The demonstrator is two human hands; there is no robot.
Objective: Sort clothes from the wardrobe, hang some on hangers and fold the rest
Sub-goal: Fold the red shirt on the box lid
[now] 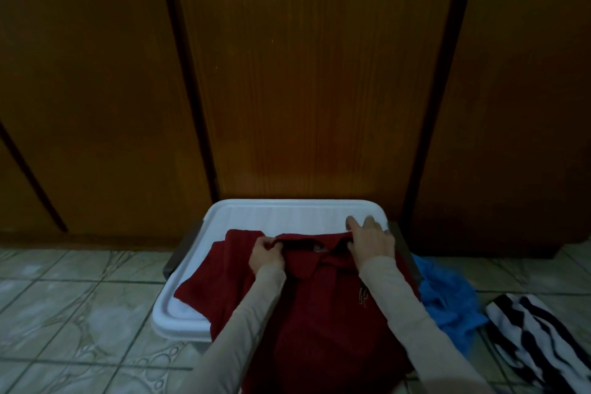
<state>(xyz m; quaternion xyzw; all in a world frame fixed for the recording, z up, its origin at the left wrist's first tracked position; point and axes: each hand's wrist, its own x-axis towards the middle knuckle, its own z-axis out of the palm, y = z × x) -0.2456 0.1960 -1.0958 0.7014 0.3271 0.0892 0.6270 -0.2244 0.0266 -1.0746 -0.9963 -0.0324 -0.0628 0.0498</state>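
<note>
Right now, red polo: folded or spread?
Spread, not yet folded: red polo lies open on the white lid, collar up, one sleeve out sideways.

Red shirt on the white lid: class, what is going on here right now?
A person has a red polo shirt spread on a white lid on the tiled floor, in front of wooden wardrobe doors. The left hand pinches the collar; the right hand rests by the collar's other side. A blue garment and a striped one lie to the right.
</note>
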